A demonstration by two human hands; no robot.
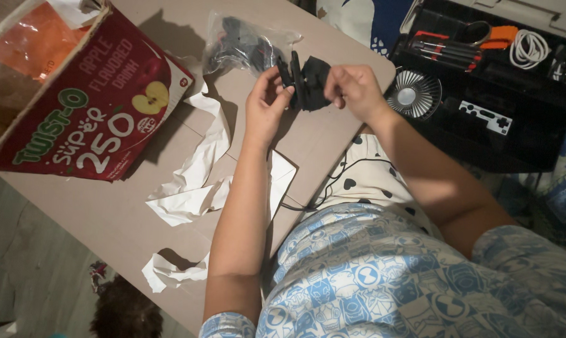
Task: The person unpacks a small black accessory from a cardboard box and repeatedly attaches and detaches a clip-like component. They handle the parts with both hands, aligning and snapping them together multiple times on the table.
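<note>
**One head view, looking down**

A single camera sits on the person's head and looks steeply down over chest and forearms. It is close: the left hand (267,103) and right hand (353,87) fill the upper middle. The table (107,219) runs tilted across the left; a tool case (483,94) lies at upper right.

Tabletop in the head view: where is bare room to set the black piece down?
Bare tabletop lies below the red carton, left of the torn white paper. A smaller patch sits right of the left hand, under the right hand and black piece. It is crowded near the clear plastic bag and along the paper strips.
</note>
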